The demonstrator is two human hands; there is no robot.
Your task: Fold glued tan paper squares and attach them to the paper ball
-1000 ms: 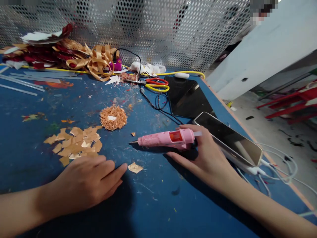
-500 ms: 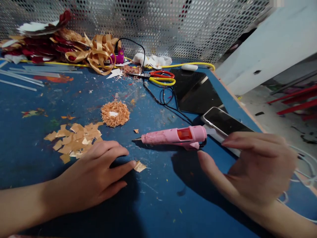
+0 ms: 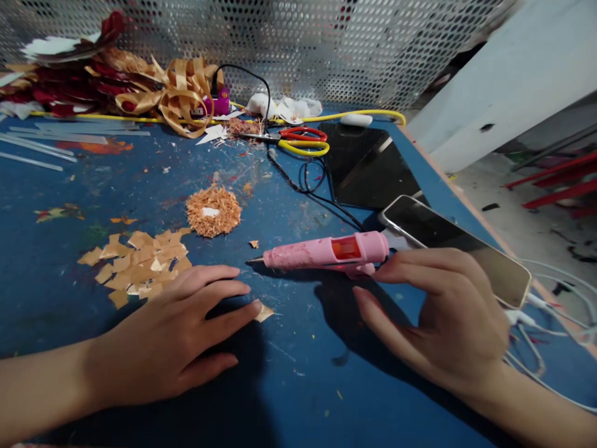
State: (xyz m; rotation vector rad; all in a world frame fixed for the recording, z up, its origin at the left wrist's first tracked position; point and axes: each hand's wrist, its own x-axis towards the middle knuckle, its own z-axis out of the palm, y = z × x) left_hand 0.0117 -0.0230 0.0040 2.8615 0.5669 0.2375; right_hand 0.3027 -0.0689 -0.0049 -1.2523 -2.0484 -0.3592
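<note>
A pink hot glue gun (image 3: 308,252) lies on its side on the blue table, its metal nozzle pointing left. My right hand (image 3: 443,311) is at its rear end, thumb and fingers apart, the fingertips close to the trigger; whether they touch it I cannot tell. My left hand (image 3: 181,330) rests on the table with fingers spread, one fingertip on a small gold ribbon piece (image 3: 265,312). Beyond it lies a pile of cut gold ribbon pieces (image 3: 140,258). A round ring of frayed orange-brown fibres (image 3: 213,211) with a white centre sits behind the glue gun's tip.
Scissors (image 3: 303,142) with red and yellow handles, a black tablet (image 3: 368,165) and a phone (image 3: 466,249) with white cables lie at the right. Clear glue sticks (image 3: 37,146) and a heap of ribbon (image 3: 181,93) are at the back left, before a perforated metal panel (image 3: 289,43).
My right hand has moved left, towards the rear of the glue gun, uncovering more of the phone. My left hand stays nearly in place, its fingertip farther over the ribbon piece.
</note>
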